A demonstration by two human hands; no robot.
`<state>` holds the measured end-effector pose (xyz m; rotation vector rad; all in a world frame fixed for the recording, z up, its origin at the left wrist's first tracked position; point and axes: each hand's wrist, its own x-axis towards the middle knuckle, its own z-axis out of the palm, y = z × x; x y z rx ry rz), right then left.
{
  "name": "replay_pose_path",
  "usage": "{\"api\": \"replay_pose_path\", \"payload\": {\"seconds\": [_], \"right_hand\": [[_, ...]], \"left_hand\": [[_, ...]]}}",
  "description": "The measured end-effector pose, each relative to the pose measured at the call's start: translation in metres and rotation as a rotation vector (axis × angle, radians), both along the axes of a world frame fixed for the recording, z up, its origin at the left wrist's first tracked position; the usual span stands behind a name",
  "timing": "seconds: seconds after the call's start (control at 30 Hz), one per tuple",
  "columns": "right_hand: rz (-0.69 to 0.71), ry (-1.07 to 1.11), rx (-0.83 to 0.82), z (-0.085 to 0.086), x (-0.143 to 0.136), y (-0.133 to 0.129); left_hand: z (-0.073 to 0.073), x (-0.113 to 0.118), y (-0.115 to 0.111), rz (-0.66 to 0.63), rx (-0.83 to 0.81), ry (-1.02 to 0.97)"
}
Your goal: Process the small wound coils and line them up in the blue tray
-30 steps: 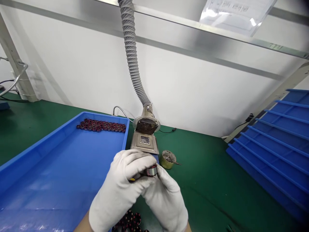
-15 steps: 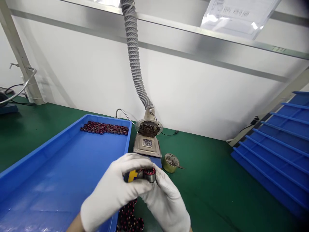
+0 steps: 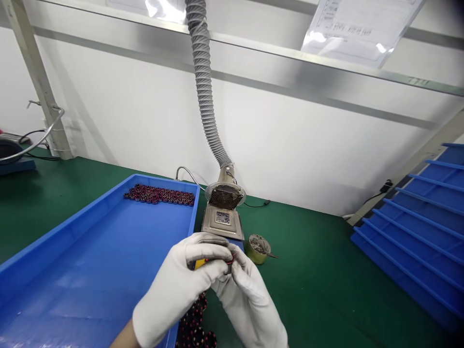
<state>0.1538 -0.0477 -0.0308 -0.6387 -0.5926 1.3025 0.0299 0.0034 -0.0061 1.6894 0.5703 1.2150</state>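
Fingers (image 3: pixel 208 252) of the left hand (image 3: pixel 176 282) bend over and press a small round part (image 3: pixel 229 265) between their tips and the thumb, while the thumb and fingertips of the right hand (image 3: pixel 250 292) pinch its other side. Only a dark edge with a red ring shows; the gloves hide the rest. It is likely light for its size yet dense, with a stiff body. Whatever makes up the red ring may be the delicate portion, so the outer wall seems the safest place to hold. Smooth knit cotton gloves could let it turn or slip, which makes a two-sided pinch sensible.

Just below the fingers lies a loose pile (image 3: pixel 195 326) of similar dark, red-flecked rounds. Left of them stretches a shallow, glossy blue plastic tray (image 3: pixel 145 227), with packed parts (image 3: pixel 159 195) along its far end. Directly beyond the fingers stand a dull metal box (image 3: pixel 213 227) with a square, shiny recess and a round hood (image 3: pixel 224 197) fed by a ribbed grey hose (image 3: pixel 206 92). Beyond and to the right, a crusted tin (image 3: pixel 258 249) sits on the matte green table (image 3: pixel 308 270).
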Motion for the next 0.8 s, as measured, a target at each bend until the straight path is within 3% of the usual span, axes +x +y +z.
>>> {"api": "replay_pose_path", "payload": {"seconds": [0.13, 0.23, 0.33, 0.43, 0.6, 0.7, 0.8], "right_hand": [[0.024, 0.005, 0.014, 0.001, -0.001, 0.001], [0.092, 0.062, 0.040, 0.002, 0.003, 0.001], [0.065, 0.065, 0.041, 0.000, 0.005, 0.002], [0.007, 0.019, 0.008, -0.003, 0.003, 0.001], [0.003, -0.024, -0.005, -0.004, -0.001, -0.002], [0.067, -0.026, 0.034, -0.003, 0.001, -0.002], [0.084, -0.043, 0.062, -0.003, 0.004, -0.001]], "left_hand": [[-0.003, -0.003, -0.002, 0.102, -0.035, -0.166], [0.000, -0.012, -0.001, 0.241, -0.101, -0.125], [0.007, -0.010, -0.001, 0.092, -0.096, 0.051], [0.008, 0.000, -0.004, -0.020, -0.126, 0.033], [-0.001, 0.000, -0.008, 0.009, -0.153, -0.163], [-0.002, -0.010, -0.008, 0.127, -0.181, -0.354], [0.004, -0.013, -0.007, 0.178, -0.149, -0.214]]}}
